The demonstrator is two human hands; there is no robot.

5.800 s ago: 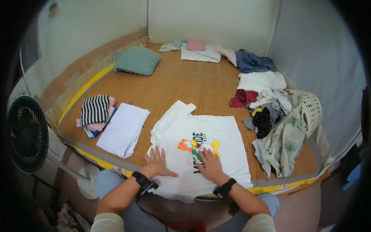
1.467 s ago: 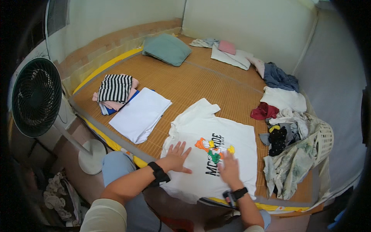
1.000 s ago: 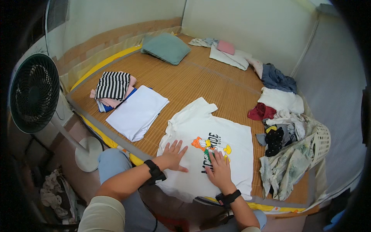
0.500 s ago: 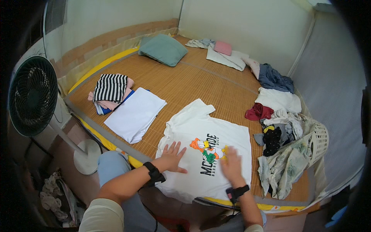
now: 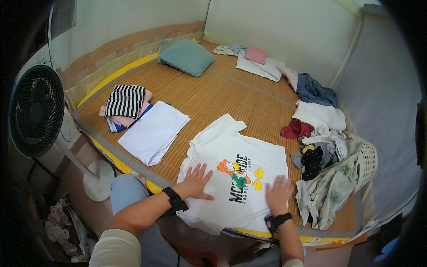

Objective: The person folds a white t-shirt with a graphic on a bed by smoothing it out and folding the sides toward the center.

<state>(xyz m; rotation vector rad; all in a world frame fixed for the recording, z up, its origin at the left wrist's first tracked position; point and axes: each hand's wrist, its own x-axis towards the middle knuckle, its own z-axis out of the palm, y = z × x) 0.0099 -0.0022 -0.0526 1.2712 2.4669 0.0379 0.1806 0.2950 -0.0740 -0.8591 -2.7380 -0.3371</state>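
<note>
A white T-shirt (image 5: 255, 149) with a cartoon duck print lies spread at the near edge of the bed, its neck end to the left and its hem to the right. My left hand (image 5: 195, 183) rests flat on its near left part, fingers spread. Toward the hem, my right hand (image 5: 278, 194) lies flat on the cloth with fingers stretched out. Neither hand grips anything. Left of the shirt sit a folded white garment (image 5: 153, 133) and a stack topped by a black-and-white striped garment (image 5: 126, 101).
A woven mat (image 5: 213, 98) covers the bed. On the right, a tipped white laundry basket (image 5: 368, 160) spills crumpled clothes (image 5: 327, 187). Green pillows (image 5: 189, 58) lie at the far left. A standing fan (image 5: 36, 111) is beside the bed; netting surrounds the mat.
My right hand has slid right across the shirt, from beside the print toward the hem. My left hand stays in place on the cloth.
</note>
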